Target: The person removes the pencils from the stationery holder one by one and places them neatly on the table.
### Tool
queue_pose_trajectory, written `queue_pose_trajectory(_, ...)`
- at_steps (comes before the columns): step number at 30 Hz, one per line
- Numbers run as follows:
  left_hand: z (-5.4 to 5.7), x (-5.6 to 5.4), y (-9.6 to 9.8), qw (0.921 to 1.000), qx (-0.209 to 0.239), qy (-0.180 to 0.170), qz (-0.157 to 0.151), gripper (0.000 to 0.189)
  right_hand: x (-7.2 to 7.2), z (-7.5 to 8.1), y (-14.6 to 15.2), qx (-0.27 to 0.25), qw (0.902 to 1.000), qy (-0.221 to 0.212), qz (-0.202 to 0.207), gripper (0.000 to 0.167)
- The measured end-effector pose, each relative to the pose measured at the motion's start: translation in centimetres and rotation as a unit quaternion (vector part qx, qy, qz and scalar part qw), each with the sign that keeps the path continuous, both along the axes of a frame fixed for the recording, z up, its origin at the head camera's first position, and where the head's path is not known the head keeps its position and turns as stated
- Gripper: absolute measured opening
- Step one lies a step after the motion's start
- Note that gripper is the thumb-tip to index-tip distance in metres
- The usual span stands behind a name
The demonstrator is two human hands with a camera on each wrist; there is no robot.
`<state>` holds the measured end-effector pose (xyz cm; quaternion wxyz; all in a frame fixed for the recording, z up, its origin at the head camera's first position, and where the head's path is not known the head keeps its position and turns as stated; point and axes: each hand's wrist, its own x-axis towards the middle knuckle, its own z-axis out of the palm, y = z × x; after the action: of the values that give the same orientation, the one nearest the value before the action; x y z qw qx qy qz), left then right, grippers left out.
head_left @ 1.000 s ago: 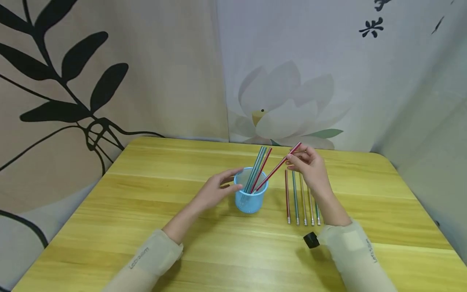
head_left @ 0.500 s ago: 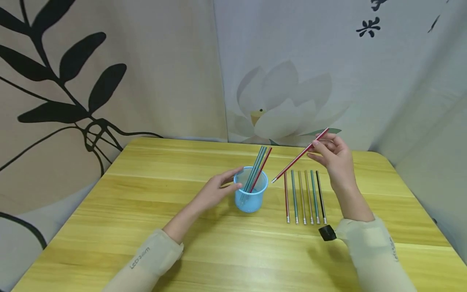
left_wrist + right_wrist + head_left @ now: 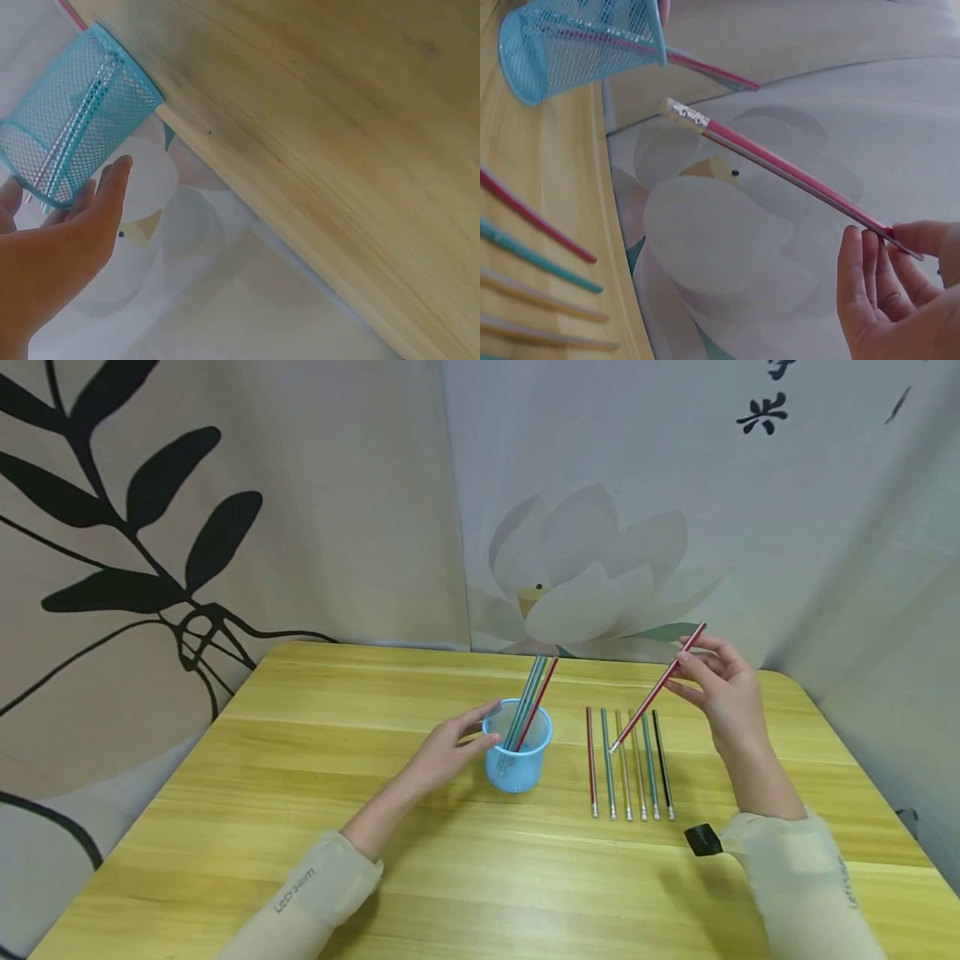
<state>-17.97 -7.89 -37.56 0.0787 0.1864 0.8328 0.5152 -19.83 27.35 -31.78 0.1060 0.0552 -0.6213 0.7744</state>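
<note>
In the head view my left hand [image 3: 448, 750] holds the side of a light-blue mesh pencil cup [image 3: 517, 773], thumb and fingers spread around its rim. Inside it lean a red pencil [image 3: 537, 703] and several teal pencils [image 3: 523, 703]. My right hand [image 3: 723, 689] pinches another red pencil [image 3: 662, 683] near its upper end, raised over the table. That pencil slants down to the left, and its pale eraser and silver band show at the low end in the right wrist view. Beneath it several pencils lie in a row, from a red one [image 3: 591, 762] to a black one [image 3: 663, 764].
The wooden table [image 3: 480, 885] ends in front of a printed fabric backdrop [image 3: 360, 527] with leaves and a pale lotus. A small black block [image 3: 703, 840] sits at the right sleeve cuff.
My right hand has lifted the red pencil out of the cup and carried it right, over the row of pencils. My left hand and the cup have stayed in place.
</note>
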Motion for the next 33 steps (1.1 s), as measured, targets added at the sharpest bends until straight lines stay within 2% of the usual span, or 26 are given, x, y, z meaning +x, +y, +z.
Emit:
queue_pose_trajectory(9,-0.3,0.2,0.4,0.9998,0.011,-0.015,0.009,0.058,0.3,-0.8,2.3,0.02,0.9992,-0.033,-0.008,0.018)
queue_pose_trajectory(17,-0.4,0.2,0.5,0.9996,0.017,-0.013,0.018,0.057,0.2,-1.6,3.8,0.039,0.9974,-0.057,-0.015,0.03)
queue_pose_trajectory(23,-0.3,0.4,0.3,0.9996,0.017,-0.015,0.016,0.057,0.1,-2.4,4.4,0.054,0.9955,-0.076,-0.017,0.021)
queue_pose_trajectory(33,-0.1,0.3,0.3,0.9993,0.017,-0.016,0.03,0.055,0.1,-4.1,5.4,0.085,0.9892,-0.117,-0.018,0.019)
